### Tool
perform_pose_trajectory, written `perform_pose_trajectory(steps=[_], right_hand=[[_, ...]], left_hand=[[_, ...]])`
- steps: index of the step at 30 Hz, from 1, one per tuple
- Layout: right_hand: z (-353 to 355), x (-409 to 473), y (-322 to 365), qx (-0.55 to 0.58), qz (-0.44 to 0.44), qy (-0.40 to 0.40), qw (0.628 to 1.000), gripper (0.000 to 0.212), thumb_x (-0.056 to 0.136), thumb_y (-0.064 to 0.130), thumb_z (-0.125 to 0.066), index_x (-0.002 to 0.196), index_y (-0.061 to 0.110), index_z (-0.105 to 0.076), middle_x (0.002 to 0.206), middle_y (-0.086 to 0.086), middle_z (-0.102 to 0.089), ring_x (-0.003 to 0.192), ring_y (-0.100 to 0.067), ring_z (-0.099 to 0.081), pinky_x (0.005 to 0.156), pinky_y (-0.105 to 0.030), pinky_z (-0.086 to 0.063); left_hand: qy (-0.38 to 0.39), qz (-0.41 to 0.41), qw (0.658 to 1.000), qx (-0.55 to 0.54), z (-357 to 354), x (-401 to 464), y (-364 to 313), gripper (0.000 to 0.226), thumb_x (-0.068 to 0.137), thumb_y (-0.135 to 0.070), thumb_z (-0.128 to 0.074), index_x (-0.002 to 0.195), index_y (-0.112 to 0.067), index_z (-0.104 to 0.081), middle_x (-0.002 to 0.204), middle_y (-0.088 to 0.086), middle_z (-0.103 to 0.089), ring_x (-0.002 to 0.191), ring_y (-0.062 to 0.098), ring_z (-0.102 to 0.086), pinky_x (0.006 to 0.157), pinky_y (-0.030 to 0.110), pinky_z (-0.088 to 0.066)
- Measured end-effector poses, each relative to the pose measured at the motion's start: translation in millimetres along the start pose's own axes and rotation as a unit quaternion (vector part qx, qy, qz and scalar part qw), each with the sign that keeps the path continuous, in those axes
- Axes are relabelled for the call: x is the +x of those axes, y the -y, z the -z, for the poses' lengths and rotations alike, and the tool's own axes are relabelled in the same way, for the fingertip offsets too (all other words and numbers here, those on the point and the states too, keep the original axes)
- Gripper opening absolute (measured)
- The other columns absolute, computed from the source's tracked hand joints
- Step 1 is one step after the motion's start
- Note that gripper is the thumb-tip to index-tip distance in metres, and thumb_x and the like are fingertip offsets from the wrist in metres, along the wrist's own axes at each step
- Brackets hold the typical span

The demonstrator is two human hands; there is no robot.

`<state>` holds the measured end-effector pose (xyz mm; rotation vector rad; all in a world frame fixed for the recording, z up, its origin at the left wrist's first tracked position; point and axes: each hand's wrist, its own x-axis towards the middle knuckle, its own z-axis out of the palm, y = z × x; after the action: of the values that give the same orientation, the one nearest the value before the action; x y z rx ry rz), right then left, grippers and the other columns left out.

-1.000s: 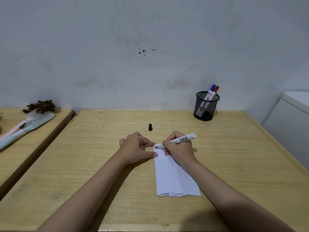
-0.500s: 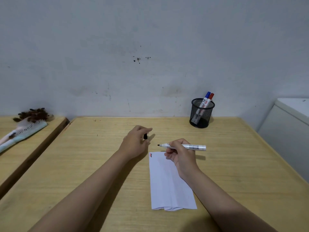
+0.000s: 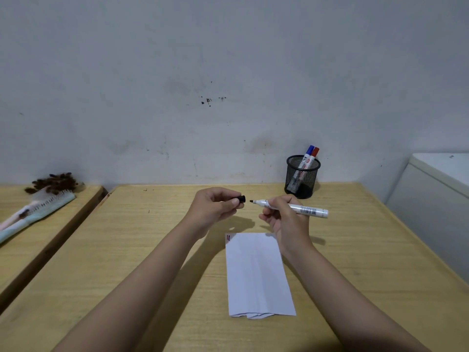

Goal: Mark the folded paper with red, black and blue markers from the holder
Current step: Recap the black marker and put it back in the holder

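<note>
A folded white paper (image 3: 257, 273) lies on the wooden desk (image 3: 127, 250), with small red and black marks at its top left corner. My right hand (image 3: 284, 219) holds an uncapped black marker (image 3: 302, 209) above the paper's top edge, tip pointing left. My left hand (image 3: 215, 207) pinches the black cap (image 3: 241, 198) a short gap from the tip, its opening facing the tip. A black mesh holder (image 3: 302, 177) at the back of the desk contains a blue marker (image 3: 306, 155) and a red marker (image 3: 313, 156).
A hairbrush (image 3: 33, 212) with a dark clump of hair (image 3: 54, 182) lies on a second desk at the left. A white cabinet (image 3: 436, 199) stands at the right. The grey wall (image 3: 228, 72) runs behind both desks.
My right hand lifted the marker off the paper. My left hand left the paper, picked the cap off the desk and brought it up to the marker's tip.
</note>
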<state>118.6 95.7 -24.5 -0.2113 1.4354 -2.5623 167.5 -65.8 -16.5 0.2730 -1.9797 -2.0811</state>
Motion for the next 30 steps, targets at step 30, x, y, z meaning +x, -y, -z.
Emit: perform_pose_trajectory(steps=[30], right_hand=[[-17,-3,53,-0.192,0.064,-0.064,0.977,0.043,0.075,0.042,-0.075,0.061,0.005,-0.058,0.051,-0.005,-0.054,0.034,-0.011,-0.047,0.042,-0.027,-0.049]], left_hand=[[-0.15,-0.166,0.957,0.186,-42,-22,-76,0.005,0.077,-0.013,-0.071,0.078,-0.017,-0.071,0.067,0.002,-0.069,0.055,0.004,-0.058,0.049,0.008,-0.042]])
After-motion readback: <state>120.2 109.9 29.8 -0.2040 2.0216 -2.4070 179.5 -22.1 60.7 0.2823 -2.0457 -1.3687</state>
